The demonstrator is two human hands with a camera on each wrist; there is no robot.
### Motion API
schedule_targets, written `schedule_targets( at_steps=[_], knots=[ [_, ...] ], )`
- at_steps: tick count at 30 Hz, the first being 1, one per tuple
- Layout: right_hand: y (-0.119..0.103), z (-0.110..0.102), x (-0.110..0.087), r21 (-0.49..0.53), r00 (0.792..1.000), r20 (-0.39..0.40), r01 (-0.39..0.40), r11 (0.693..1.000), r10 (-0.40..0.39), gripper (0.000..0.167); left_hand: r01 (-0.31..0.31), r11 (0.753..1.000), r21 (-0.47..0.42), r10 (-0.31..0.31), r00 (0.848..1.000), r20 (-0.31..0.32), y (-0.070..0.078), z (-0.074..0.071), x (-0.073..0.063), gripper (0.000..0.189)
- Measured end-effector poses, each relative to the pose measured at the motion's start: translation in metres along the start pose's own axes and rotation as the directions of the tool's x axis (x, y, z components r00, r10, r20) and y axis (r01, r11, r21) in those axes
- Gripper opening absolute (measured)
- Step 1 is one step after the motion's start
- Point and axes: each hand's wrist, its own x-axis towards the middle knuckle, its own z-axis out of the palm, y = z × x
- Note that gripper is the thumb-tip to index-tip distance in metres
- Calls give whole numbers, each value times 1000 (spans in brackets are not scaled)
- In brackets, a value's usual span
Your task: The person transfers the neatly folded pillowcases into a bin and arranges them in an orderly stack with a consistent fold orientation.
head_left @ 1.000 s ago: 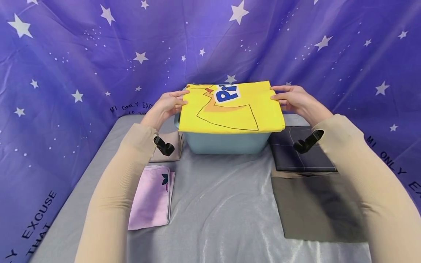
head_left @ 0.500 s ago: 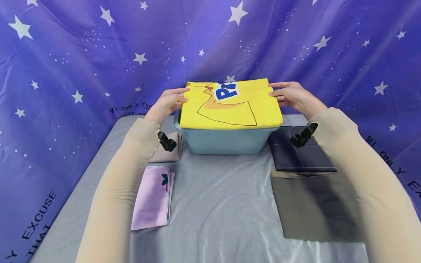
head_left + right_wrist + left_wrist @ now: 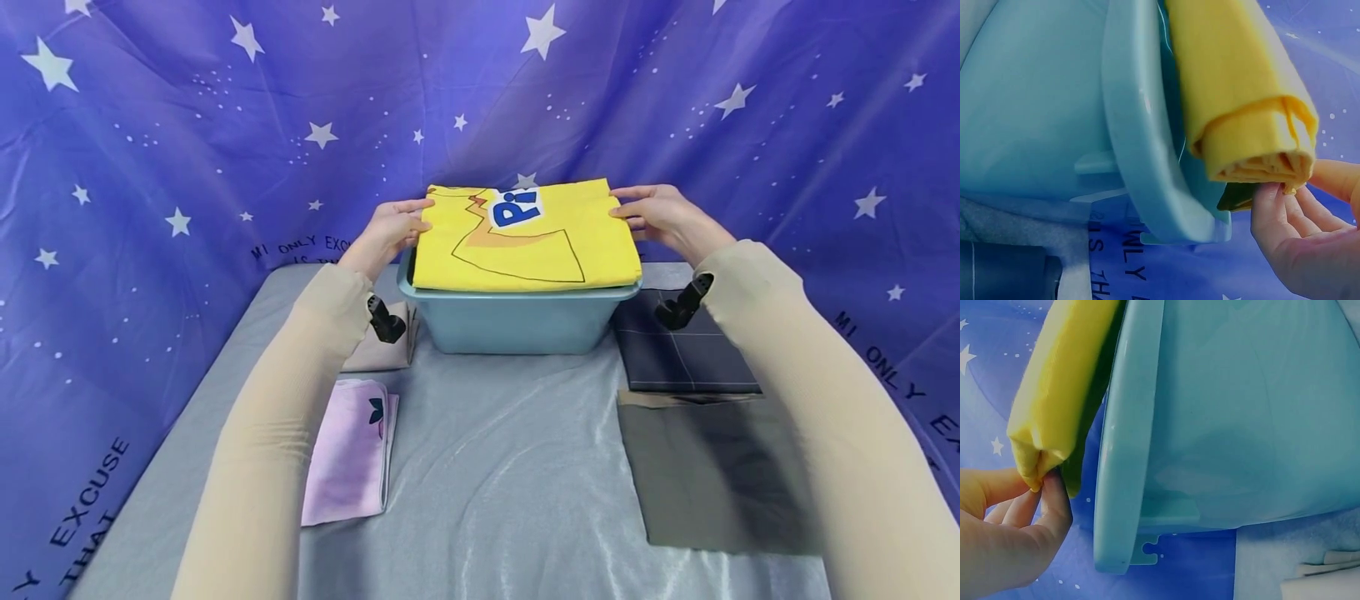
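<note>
A folded yellow cloth (image 3: 525,237) with a cartoon outline and blue lettering lies level over the opening of a light-blue plastic basin (image 3: 517,325). My left hand (image 3: 386,233) pinches the cloth's left edge between thumb and fingers; in the left wrist view that hand (image 3: 1019,531) grips one corner beside the basin's rim (image 3: 1125,450). On the opposite side my right hand (image 3: 663,218) pinches the right edge. The right wrist view has the right hand (image 3: 1310,231) under the layered end of the cloth (image 3: 1241,94). The basin's inside is mostly hidden by the cloth.
Left of the basin lie a folded beige cloth (image 3: 378,346) and a folded pink cloth (image 3: 348,458). To the right are a folded dark checked cloth (image 3: 675,358) and a folded olive cloth (image 3: 720,475). A starry purple curtain (image 3: 480,83) hangs behind the grey-covered surface (image 3: 495,467).
Both hands have shifted slightly away from me with the yellow cloth, and its front edge has drawn back, so the basin's front rim now shows below it. Both hands keep their grip.
</note>
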Motion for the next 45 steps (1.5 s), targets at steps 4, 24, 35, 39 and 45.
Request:
schedule_targets(
  at_steps=[4, 24, 35, 39, 45],
  knots=[
    [1, -1, 4, -11, 1000, -8, -4, 1000, 3, 60, -19, 998, 59, 19, 1000, -7, 0, 1, 1, 44],
    [4, 4, 13, -75, 999, -27, -22, 997, 20, 57, -103, 972, 210, 118, 991, -60, -5, 6, 7, 41],
    [8, 5, 17, -150, 999, -38, -34, 988, 29, 56, -115, 969, 219, 129, 990, -49, -9, 8, 12, 41],
    [8, 6, 17, -152, 999, -37, -33, 988, 28, 55, -110, 967, 228, 123, 991, -45, -10, 8, 14, 41],
    [9, 6, 16, -182, 999, -41, -18, 983, 11, 55, -96, 964, 247, 113, 992, -56, -10, 8, 13, 42]
  ],
)
